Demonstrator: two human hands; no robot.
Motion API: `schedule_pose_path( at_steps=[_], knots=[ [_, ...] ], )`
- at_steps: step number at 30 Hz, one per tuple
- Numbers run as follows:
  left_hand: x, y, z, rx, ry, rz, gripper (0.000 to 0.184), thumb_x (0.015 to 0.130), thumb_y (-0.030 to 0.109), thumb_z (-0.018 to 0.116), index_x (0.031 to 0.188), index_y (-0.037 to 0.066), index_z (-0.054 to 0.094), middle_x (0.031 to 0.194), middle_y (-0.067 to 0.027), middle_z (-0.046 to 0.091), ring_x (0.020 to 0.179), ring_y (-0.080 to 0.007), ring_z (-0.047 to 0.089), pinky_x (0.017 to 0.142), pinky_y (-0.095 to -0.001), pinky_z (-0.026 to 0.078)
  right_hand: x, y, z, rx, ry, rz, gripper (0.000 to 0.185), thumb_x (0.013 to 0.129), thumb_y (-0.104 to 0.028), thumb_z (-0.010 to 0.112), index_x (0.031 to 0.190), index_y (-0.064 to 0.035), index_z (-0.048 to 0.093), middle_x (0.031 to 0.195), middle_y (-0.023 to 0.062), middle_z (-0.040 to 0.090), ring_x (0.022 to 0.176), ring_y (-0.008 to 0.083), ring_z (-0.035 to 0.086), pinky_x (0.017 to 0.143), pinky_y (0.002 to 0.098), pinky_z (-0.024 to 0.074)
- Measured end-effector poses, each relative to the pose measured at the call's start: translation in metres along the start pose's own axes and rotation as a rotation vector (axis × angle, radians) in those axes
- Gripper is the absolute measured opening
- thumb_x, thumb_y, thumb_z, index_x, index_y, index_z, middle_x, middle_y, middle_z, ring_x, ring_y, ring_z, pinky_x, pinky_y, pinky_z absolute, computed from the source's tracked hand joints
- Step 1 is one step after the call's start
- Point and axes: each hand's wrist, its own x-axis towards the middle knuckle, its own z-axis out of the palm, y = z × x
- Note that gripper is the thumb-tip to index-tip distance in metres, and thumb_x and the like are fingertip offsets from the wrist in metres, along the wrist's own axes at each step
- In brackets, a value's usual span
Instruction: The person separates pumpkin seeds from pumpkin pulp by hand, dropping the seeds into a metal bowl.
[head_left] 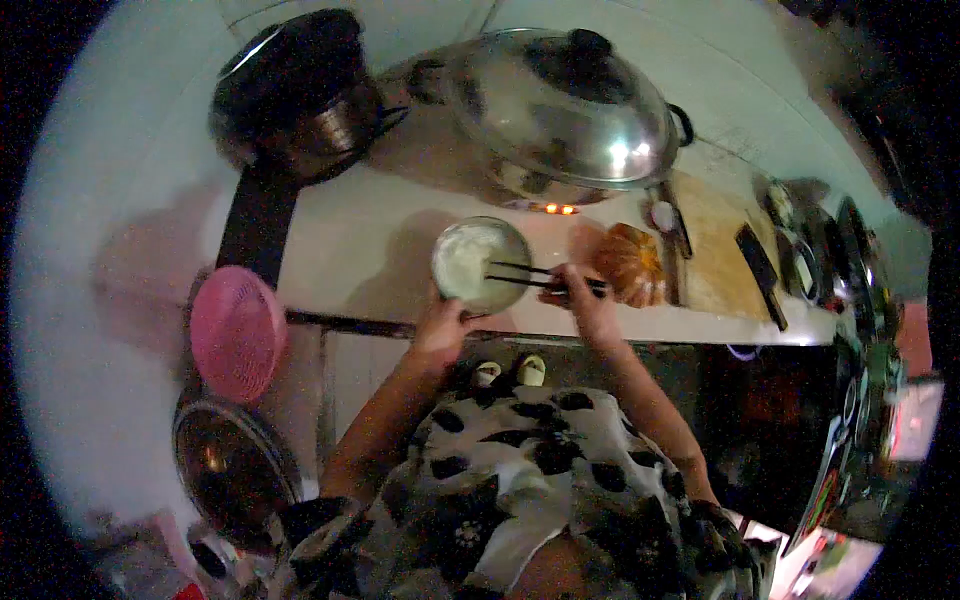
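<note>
A metal bowl (515,243) with a pale, creamy mixture (463,262) in it is at the front part of the counter. My left hand (442,325) grips its near left rim, fingers closed. From the right, my right hand (585,305) is closed around a pair of dark chopsticks (520,275), whose tips dip into the mixture. An orange pumpkin (630,264) sits just right of my right hand.
A large lidded steel wok (560,110) stands behind the bowl, and a dark pot (300,100) at back left. On the right lie a cutting board (710,240) and a cleaver (760,272). A pink basket (235,335) hangs at left above a round lid (232,470).
</note>
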Motion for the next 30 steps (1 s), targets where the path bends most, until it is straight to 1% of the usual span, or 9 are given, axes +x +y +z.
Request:
schedule_pose_path(
  at_steps=[3,5,8,14,15,19,21,26,30],
  knots=[
    [0.028,0.01,-0.046,0.188,-0.057,0.085,0.063,0.077,0.008,0.057,0.128,0.014,0.02,0.128,-0.0151,0.03,0.111,-0.0344,0.042,0.084,-0.0497,0.046,0.005,0.025,0.024,0.449,-0.02,0.041,0.046,0.088,-0.033,0.048,0.118,0.0003,0.04,0.101,0.0115,0.05,0.094,0.025,0.052,0.082,0.0399,0.0448],
    [0.039,-0.002,-0.047,0.099,-0.14,0.164,0.06,0.077,0.006,0.055,0.126,0.012,0.023,0.126,-0.0154,0.033,0.108,-0.0343,0.045,0.084,-0.0493,0.046,-0.013,0.045,-0.009,0.387,-0.131,0.235,0.049,0.087,-0.033,0.05,0.122,-0.0013,0.037,0.104,0.0093,0.049,0.096,0.0213,0.05,0.083,0.0358,0.0442],
    [0.037,-0.004,-0.034,-0.083,-0.174,0.18,0.054,0.077,0.003,0.052,0.125,0.01,0.028,0.123,-0.0156,0.037,0.104,-0.0337,0.048,0.082,-0.048,0.047,-0.047,0.015,-0.014,0.081,-0.182,0.264,0.046,0.087,-0.031,0.052,0.121,-0.0023,0.04,0.102,0.0072,0.05,0.093,0.0171,0.051,0.082,0.0315,0.0441],
    [0.044,-0.013,-0.041,-0.203,-0.091,0.112,0.042,0.078,0.002,0.048,0.119,-0.001,0.037,0.117,-0.0168,0.043,0.104,-0.0322,0.048,0.088,-0.0445,0.045,-0.091,0.031,-0.078,0.2,-0.006,0.247,0.038,0.087,-0.028,0.052,0.114,-0.0017,0.048,0.094,0.0038,0.053,0.084,0.0129,0.053,0.078,0.027,0.0442],
    [0.024,-0.007,-0.005,-0.194,-0.045,0.185,0.04,0.079,0.003,0.047,0.117,-0.003,0.038,0.116,-0.017,0.044,0.104,-0.0321,0.047,0.089,-0.0441,0.044,-0.1,0.035,-0.096,0.209,0.043,0.231,0.037,0.087,-0.027,0.052,0.113,-0.0016,0.049,0.093,0.0036,0.054,0.083,0.0126,0.053,0.077,0.0267,0.0442],
    [0.042,-0.037,-0.01,-0.435,0.151,0.159,0.036,0.086,0.018,0.047,0.116,-0.001,0.04,0.114,-0.0165,0.044,0.105,-0.0327,0.044,0.092,-0.0451,0.041,-0.145,0.06,-0.172,0.183,0.094,0.087,0.033,0.086,-0.025,0.054,0.11,-0.0019,0.052,0.087,0.0019,0.055,0.078,0.0124,0.053,0.073,0.0258,0.0446],
    [0.026,-0.072,0.034,-0.444,0.448,0.176,0.034,0.086,0.021,0.048,0.113,0.001,0.042,0.111,-0.0151,0.046,0.1,-0.0315,0.046,0.09,-0.0439,0.042,-0.18,0.076,-0.221,0.192,0.184,-0.001,0.028,0.086,-0.024,0.055,0.105,-0.0035,0.053,0.086,0.0012,0.056,0.076,0.0116,0.053,0.07,0.0251,0.0448],
    [-0.021,-0.212,0.211,-0.144,-0.089,-0.215,0.026,0.085,0.023,0.05,0.104,0.005,0.048,0.099,-0.0116,0.051,0.091,-0.0262,0.05,0.075,-0.0378,0.046,-0.282,0.076,-0.336,0.359,0.478,-0.056,0.021,0.086,-0.02,0.054,0.101,-0.0048,0.055,0.082,0.0009,0.055,0.07,0.0116,0.054,0.067,0.0257,0.0459],
    [-0.018,-0.312,0.284,0.176,-0.38,-0.442,0.021,0.085,0.02,0.049,0.102,0.006,0.048,0.093,-0.0087,0.054,0.084,-0.0221,0.054,0.069,-0.0351,0.045,-0.322,0.111,-0.371,0.536,0.649,-0.043,0.019,0.087,-0.017,0.052,0.1,-0.0034,0.055,0.079,0.0013,0.054,0.068,0.0121,0.053,0.064,0.0263,0.0463]
  ],
)
